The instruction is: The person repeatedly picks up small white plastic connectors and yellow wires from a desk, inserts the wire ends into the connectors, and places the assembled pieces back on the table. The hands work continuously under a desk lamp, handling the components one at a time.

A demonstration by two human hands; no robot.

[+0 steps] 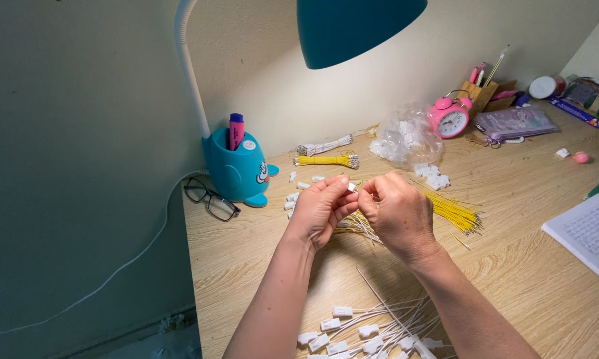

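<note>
1. The left hand has its fingers curled shut, pinching a small white connector between thumb and fingertips.
2. The right hand meets it just beside that connector, fingers closed in a pinch; what they grip is hidden behind the knuckles, so I cannot tell whether it is a wire.
3. Both hands hover above the middle of the wooden worktop, over a loose spread of yellow wires that fans out toward the right edge.
4. Near the front edge, between the forearms, lies a heap of finished white wires with connectors.
5. Loose white connectors lie scattered just left of the hands, and another small cluster of white connectors sits beyond the right hand.
6. Toward the back edge lie a tied yellow wire bundle, a tied white wire bundle, and a clear plastic bag of white parts.
7. At the back left corner stands a teal desk lamp with a pink marker in its base; black glasses lie beside it at the left edge.
8. A pink alarm clock stands at the back, right of the bag.
9. An open notebook lies at the right edge.
</note>
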